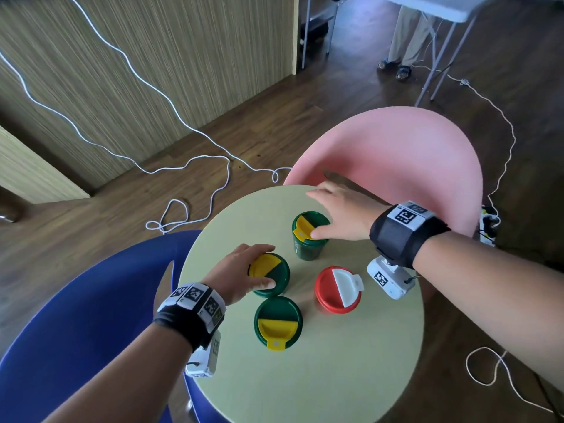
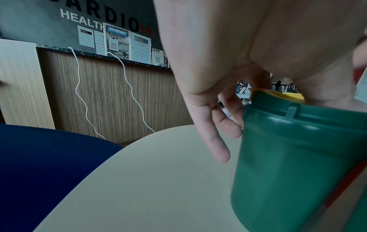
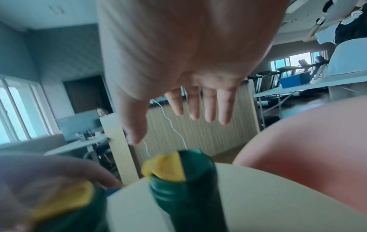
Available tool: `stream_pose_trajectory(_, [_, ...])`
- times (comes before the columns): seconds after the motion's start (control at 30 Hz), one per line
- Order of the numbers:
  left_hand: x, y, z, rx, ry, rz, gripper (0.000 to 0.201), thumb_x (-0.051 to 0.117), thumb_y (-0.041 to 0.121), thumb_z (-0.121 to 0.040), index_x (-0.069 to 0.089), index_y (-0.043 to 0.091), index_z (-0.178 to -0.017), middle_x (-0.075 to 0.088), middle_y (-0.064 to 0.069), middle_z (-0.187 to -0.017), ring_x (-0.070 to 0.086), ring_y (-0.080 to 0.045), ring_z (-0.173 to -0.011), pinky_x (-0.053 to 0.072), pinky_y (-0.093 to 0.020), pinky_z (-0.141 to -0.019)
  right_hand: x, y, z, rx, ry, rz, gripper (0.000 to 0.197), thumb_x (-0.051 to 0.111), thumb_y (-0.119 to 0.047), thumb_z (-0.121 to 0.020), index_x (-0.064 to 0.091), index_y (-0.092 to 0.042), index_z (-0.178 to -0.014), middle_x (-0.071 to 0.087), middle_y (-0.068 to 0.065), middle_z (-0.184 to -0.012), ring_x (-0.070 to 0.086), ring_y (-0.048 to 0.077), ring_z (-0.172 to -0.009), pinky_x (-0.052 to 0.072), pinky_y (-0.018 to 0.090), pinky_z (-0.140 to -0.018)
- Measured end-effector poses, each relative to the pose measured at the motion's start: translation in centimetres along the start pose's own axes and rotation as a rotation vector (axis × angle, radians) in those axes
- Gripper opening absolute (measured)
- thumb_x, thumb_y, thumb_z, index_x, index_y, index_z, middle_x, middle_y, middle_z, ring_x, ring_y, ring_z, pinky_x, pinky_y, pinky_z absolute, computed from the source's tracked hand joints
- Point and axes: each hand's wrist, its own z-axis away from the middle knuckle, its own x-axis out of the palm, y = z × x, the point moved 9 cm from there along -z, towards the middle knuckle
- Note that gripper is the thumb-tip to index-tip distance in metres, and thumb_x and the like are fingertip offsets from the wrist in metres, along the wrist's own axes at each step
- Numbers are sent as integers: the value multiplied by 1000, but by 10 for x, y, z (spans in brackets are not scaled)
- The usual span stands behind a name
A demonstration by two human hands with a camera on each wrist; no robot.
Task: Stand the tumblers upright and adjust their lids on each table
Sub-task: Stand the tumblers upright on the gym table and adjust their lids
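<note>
Four tumblers stand upright on a round pale table (image 1: 305, 377). My left hand (image 1: 263, 265) grips the lid of the left green tumbler (image 1: 279, 277), thumb on the near rim and fingers curled over the far side; the left wrist view shows that green tumbler (image 2: 298, 157) beside my curled fingers (image 2: 220, 141). My right hand (image 1: 320, 213) hovers open over the far green tumbler (image 1: 306, 248), whose yellow flap (image 1: 303, 228) is tilted up, with the thumb near its rim. In the blurred right wrist view, straight fingers (image 3: 210, 106) are above this tumbler (image 3: 184, 188). A near green tumbler (image 1: 277, 323) and a red tumbler (image 1: 328, 293) stand untouched.
A pink chair (image 1: 396, 154) stands behind the table and a blue chair (image 1: 76, 315) at its left. White cable (image 1: 183, 209) loops across the wooden floor. A person's legs (image 1: 403, 41) show under a white folding table at the far right.
</note>
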Motion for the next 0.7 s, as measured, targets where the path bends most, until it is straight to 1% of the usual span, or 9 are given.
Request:
stream_pose_trajectory(0.1, [-2, 0, 1, -10, 31, -17, 78, 81, 48, -79, 39, 45, -145, 51, 11, -123, 55, -21, -116, 48, -38, -98, -34, -37, 25, -75, 206, -26, 64, 69, -48, -82, 58, -16, -137, 53, 3, -136, 49, 27, -126, 46, 47, -105])
stream_pose_trajectory(0.17, [-3, -2, 5, -15, 64, -12, 80, 80, 50, -78, 38, 43, -146, 52, 8, -129, 57, -22, -116, 49, -39, -99, -41, -64, 46, -87, 287, -37, 52, 70, -45, -82, 67, -15, -124, 61, 3, -123, 58, 27, -114, 51, 44, -96])
stream_pose_trajectory(0.23, [-1, -4, 10, 2, 86, 15, 78, 78, 48, -81, 38, 40, -147, 52, 6, -133, 58, -22, -115, 49, -39, -99, -31, -87, 66, -25, 276, -49, 47, 68, -50, -82, 69, -15, -113, 64, 3, -111, 63, 28, -99, 54, 42, -85])
stream_pose_trajectory(0.3, [2, -7, 14, 19, 94, 33, 75, 75, 46, -85, 37, 38, -149, 53, 4, -135, 60, -23, -112, 50, -41, -99, -8, -104, 85, 71, 210, -63, 53, 63, -61, -84, 66, -14, -109, 63, 3, -106, 64, 28, -92, 55, 41, -77])
stream_pose_trajectory(0.4, [0, -10, 13, 26, 105, 67, 70, 73, 42, -87, 40, 33, -149, 55, -1, -137, 63, -25, -108, 51, -43, -100, 38, -124, 110, 220, 132, -95, 62, 59, -71, -82, 59, -15, -108, 57, 1, -102, 59, 24, -89, 43, 35, -68])
stream_pose_trajectory(0.43, [-1, -12, 13, 25, 105, 77, 69, 73, 42, -88, 41, 31, -148, 55, -2, -138, 64, -25, -108, 51, -43, -100, 53, -129, 117, 266, 135, -116, 64, 58, -73, -81, 57, -15, -107, 53, -1, -99, 56, 22, -89, 38, 33, -68])
stream_pose_trajectory(0.5, [-1, -14, 10, 28, 99, 80, 68, 73, 42, -87, 44, 27, -147, 57, -3, -138, 64, -25, -110, 50, -41, -99, 81, -136, 126, 354, 159, -151, 71, 56, -77, -75, 53, -16, -111, 49, -1, -104, 55, 21, -97, 37, 29, -69])
stream_pose_trajectory(0.6, [-2, -15, 7, 48, 100, 75, 65, 73, 43, -86, 49, 23, -143, 62, -2, -134, 65, -24, -110, 51, -40, -97, 116, -141, 132, 490, 157, -163, 85, 61, -79, -73, 47, -15, -127, 50, 3, -125, 52, 24, -115, 47, 33, -75])
stream_pose_trajectory(0.7, [-3, -14, 5, 60, 96, 67, 63, 75, 43, -85, 52, 21, -139, 64, -1, -129, 64, -24, -110, 51, -39, -95, 131, -143, 133, 556, 213, -198, 90, 67, -74, -74, 44, -13, -136, 46, 5, -136, 49, 26, -124, 53, 36, -86])
